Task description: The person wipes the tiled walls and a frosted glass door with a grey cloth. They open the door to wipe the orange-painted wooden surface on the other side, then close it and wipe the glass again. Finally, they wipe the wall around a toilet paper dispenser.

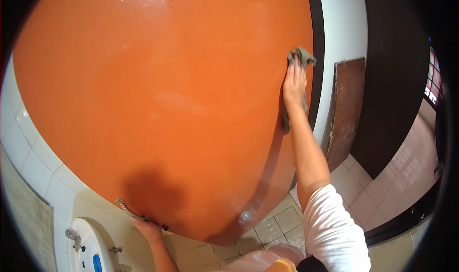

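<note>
A large glossy orange door (200, 121) fills most of the view. Near its right edge, my right hand (295, 87) presses a crumpled grey-green cloth (302, 56) flat against the surface, with the arm stretched up. Part of the cloth hangs below the palm, half hidden by my wrist. At the lower left, my left hand (148, 230) grips the door's edge beside a curved metal door handle (131, 210); its fingers are largely hidden behind the door.
A white washbasin (84, 250) with a metal tap (72, 237) stands at the lower left, a blue item (96, 263) on it. Dark door frame (317, 49) borders the orange door. Beyond are a worn brown panel (348, 107) and a dark brown panel (391, 74). Tiled floor (283, 221) lies below.
</note>
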Available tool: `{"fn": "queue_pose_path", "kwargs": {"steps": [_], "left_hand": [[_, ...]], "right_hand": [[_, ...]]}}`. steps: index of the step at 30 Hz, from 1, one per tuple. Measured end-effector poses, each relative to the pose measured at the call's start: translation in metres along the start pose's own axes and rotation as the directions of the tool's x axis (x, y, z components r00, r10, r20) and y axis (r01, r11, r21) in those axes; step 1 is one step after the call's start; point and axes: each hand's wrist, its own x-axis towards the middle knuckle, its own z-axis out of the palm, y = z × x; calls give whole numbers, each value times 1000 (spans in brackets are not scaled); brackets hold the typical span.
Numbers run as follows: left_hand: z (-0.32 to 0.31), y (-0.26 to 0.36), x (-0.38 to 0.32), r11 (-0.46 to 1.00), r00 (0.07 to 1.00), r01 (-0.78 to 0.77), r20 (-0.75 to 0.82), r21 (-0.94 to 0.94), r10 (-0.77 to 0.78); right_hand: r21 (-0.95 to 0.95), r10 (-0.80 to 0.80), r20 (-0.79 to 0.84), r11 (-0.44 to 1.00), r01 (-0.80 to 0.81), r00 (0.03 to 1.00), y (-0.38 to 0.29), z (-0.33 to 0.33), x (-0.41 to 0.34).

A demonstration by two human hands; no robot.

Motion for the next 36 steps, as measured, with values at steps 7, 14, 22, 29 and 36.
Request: {"fn": "queue_pose_path", "kwargs": {"steps": [7, 14, 22, 29, 36], "left_hand": [[8, 17, 4, 979, 981, 195, 34, -56, -193], [20, 13, 4, 985, 975, -141, 160, -95, 155], [11, 13, -4, 993, 978, -115, 177, -12, 115], [14, 24, -17, 983, 972, -118, 187, -139, 143], [-4, 9, -15, 997, 990, -50, 131, -57, 57]], "right_hand": [[-96, -30, -30, 995, 27, 999, -14, -32, -263], [434, -244, 565, 900, -33, 788, -156, -56, -356], [615, -873, -117, 310, 725, 473, -339, -8, -180], [275, -822, -389, 328, 904, 416, -428, 23, 12], [148, -688, -300, 650, 745, 660, -337, 25, 162]]}}
